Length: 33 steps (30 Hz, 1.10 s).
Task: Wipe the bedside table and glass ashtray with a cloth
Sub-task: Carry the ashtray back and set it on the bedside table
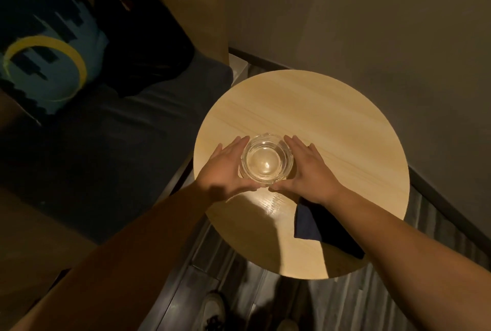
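Note:
A round clear glass ashtray point(266, 161) stands near the middle of the round light-wood bedside table point(318, 107). My left hand point(225, 171) cups its left side and my right hand point(305, 174) cups its right side, thumbs meeting under its near rim. Both hands touch the glass. A dark blue cloth point(316, 227) lies folded on the table's near right part, partly under my right forearm.
A bed with a dark sheet point(111, 150) lies to the left, holding a blue printed pillow point(45, 46) and a black pillow point(143, 38). Grey walls close the back and right. Dark plank floor and my shoes point(212, 309) are below the table.

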Each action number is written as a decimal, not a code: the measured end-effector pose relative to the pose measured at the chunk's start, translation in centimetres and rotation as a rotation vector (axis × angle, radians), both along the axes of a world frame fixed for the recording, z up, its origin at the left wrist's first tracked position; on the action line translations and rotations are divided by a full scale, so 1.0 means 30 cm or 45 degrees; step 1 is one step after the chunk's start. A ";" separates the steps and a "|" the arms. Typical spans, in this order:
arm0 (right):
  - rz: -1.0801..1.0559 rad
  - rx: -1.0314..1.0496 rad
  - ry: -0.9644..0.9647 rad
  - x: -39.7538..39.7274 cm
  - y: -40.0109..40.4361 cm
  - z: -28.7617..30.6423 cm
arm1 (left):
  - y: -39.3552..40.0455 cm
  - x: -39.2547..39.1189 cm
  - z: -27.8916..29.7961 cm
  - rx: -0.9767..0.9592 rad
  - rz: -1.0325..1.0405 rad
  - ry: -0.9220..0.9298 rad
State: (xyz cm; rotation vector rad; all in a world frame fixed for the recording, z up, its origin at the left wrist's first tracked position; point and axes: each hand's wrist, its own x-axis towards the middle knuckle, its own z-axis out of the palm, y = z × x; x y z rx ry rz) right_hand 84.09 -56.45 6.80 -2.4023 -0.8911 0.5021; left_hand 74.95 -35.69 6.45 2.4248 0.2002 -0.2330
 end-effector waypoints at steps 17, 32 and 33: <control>0.807 0.129 -0.116 -0.597 0.469 0.507 | 0.156 -0.944 0.562 -0.106 0.746 -0.254; 1.538 0.103 -0.031 -1.756 1.039 0.650 | 0.305 -2.192 0.668 0.037 1.571 -0.145; 1.558 0.093 -0.038 -1.829 1.071 0.643 | 0.322 -2.263 0.661 0.027 1.593 -0.155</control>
